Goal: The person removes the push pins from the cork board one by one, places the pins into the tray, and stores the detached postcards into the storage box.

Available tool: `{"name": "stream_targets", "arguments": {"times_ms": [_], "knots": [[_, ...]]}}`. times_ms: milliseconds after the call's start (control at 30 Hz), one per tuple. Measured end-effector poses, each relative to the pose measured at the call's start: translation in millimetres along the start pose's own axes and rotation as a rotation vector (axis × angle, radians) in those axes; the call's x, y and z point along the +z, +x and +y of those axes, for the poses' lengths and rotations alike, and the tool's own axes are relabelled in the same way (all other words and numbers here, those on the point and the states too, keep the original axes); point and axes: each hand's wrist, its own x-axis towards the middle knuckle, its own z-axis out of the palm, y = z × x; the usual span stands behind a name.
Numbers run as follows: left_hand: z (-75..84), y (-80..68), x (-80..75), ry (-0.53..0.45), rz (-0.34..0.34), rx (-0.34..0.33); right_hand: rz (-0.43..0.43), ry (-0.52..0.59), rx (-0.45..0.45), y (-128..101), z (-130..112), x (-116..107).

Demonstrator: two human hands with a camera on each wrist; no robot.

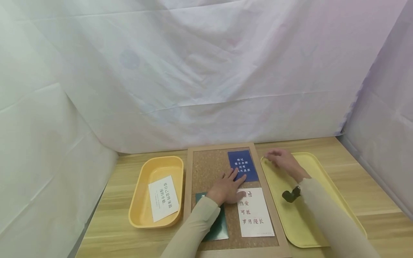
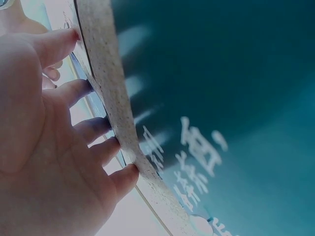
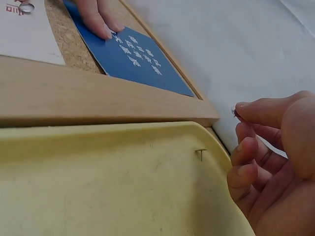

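Note:
A wood-framed cork board lies on the table with a blue card at its top right, a white card below it and a dark green card at lower left. My left hand lies flat on the board, its straight fingers pressing the blue card's lower edge. My right hand hovers over the far end of the pale yellow tray. Its thumb and forefinger pinch a small pushpin. Another pin lies in that tray.
An orange-yellow tray left of the board holds a white card. A clear pin head sits on the board's white card. White cloth hangs close behind and on both sides. The green card fills the left wrist view.

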Motion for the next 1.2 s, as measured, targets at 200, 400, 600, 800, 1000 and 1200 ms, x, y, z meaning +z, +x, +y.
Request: {"name": "stream_targets", "arguments": {"times_ms": [200,400,600,800,1000,1200], "knots": [[-0.1,0.1,0.3,0.000,0.000,0.003,0.013,-0.005,0.021,-4.4,0.9,-1.9],[0.4,-1.2,-1.4,0.000,0.003,0.000,0.017,0.011,0.016,-4.8,5.0,-4.8],[0.7,-1.8,-2.0,0.008,0.008,0.003,0.021,0.009,0.016,-3.3,11.8,-7.6],[0.8,-2.5,-1.9,0.008,0.012,0.004,0.030,0.009,0.017,-3.1,17.4,-8.8],[0.4,-1.3,-0.3,-0.003,0.012,0.004,0.025,0.035,0.030,-3.9,20.6,-9.8],[0.5,-0.6,0.4,-0.011,0.015,0.001,0.024,0.063,0.032,-3.7,23.5,-9.4]]}}
